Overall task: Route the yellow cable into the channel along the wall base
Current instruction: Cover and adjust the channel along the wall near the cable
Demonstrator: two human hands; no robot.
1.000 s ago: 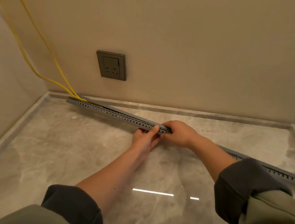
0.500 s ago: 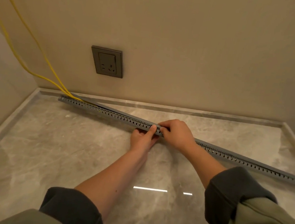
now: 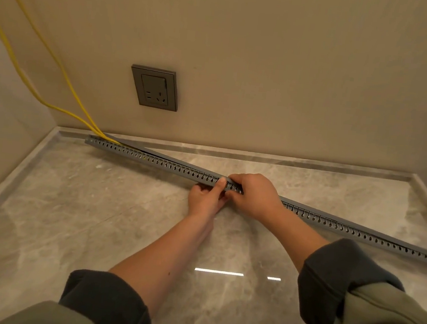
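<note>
A long grey slotted cable channel (image 3: 154, 159) lies slanted across the marble floor, its left end near the corner, its right end running off the frame's right edge. Two strands of yellow cable (image 3: 65, 78) hang down from the upper left and enter the channel's left end. My left hand (image 3: 206, 201) pinches the channel's near side at its middle, thumb pressed up against the slots. My right hand (image 3: 254, 194) is curled over the top of the channel right beside it. The cable inside the channel is mostly hidden.
A grey wall socket (image 3: 155, 87) sits on the beige wall above the channel's left half. A raised marble skirting (image 3: 260, 158) runs along the wall base and down the left side. A dark gap shows at the far right edge.
Both hands have stayed together at the channel's middle. The view has shifted, bringing more of the channel's right part into sight.
</note>
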